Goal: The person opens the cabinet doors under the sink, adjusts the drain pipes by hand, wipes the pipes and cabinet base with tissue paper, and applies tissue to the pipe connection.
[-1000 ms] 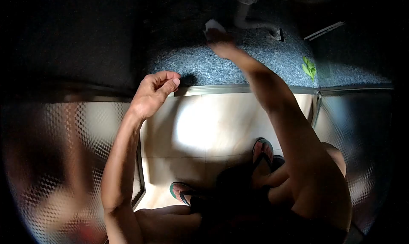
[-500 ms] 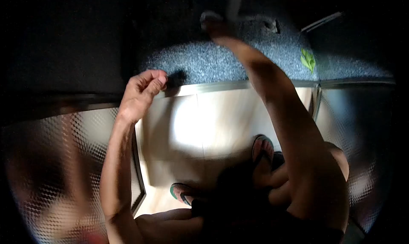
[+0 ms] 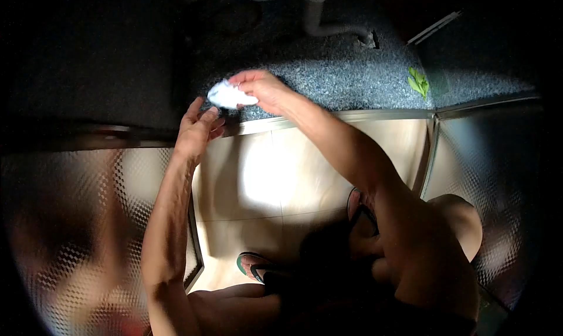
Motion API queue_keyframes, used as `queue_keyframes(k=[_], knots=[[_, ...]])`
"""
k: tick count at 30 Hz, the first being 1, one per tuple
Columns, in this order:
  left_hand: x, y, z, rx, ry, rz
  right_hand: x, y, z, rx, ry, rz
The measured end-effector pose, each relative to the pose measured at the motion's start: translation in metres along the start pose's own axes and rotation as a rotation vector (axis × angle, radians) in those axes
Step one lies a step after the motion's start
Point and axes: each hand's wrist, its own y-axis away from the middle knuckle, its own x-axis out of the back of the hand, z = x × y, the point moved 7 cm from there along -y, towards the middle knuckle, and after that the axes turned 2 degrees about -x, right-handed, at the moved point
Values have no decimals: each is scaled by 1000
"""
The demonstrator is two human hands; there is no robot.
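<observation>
My right hand (image 3: 268,91) grips a crumpled white cloth (image 3: 226,95) over the speckled grey stone floor (image 3: 334,81) of the cabinet. The cloth is slightly blurred, and whether it is fabric or tissue is hard to tell. Just below its left end is my left hand (image 3: 199,128), fingers apart, close to the cloth near the metal front edge. I cannot make out whether the fingertips touch it.
A grey drain pipe (image 3: 315,16) runs down and bends into a hole in the stone. Green leaves (image 3: 418,82) and thin pale sticks (image 3: 434,28) lie at the right. Patterned doors (image 3: 88,230) stand swung out on both sides. A metal frame edge (image 3: 346,115) borders the stone.
My right hand has come from the dark back area toward the front left, bringing the white cloth beside my left hand. The pinched fingers of my left hand have spread.
</observation>
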Motion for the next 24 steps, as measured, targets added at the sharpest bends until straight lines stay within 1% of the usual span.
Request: queue_keyframes(k=[2, 3, 4, 6, 9, 10, 12, 13, 15, 16, 17, 18, 19, 20, 22, 24], knots=[[10, -1, 0, -9, 293, 9, -13, 1, 9, -57, -89, 23], [14, 2, 8, -25, 336, 18, -20, 0, 5, -22, -95, -21], [18, 4, 13, -45, 347, 68, -20, 1, 4, -2, -175, 26], [27, 0, 11, -26, 367, 96, -30, 4, -5, -9, -79, -26], [35, 2, 8, -82, 408, 165, -32, 3, -9, 51, 112, 53], [35, 2, 7, -88, 414, 173, -34, 3, -8, 52, 111, 50], [34, 6, 12, -104, 413, 169, -36, 10, -17, 190, 228, 102], [31, 7, 13, -116, 417, 159, -37, 12, -17, 193, 231, 111], [21, 10, 20, -145, 442, 112, -43, 22, -35, 441, 569, 198], [15, 11, 25, -173, 461, 80, -45, 25, -34, 442, 581, 221], [11, 11, 27, -204, 517, 46, -57, 30, -38, 547, 606, 193], [12, 1, 25, -212, 539, -31, -66, 40, -43, 649, 629, 157], [17, -4, 15, -181, 573, -46, -70, 49, -46, 674, 737, 176], [16, 4, 22, -151, 605, -60, -74, 55, -52, 699, 844, 192], [8, 14, 26, -117, 585, -63, -58, 46, -51, 725, 878, 212], [-16, 25, 40, -116, 500, -193, -33, 32, -56, 850, 1155, 210]])
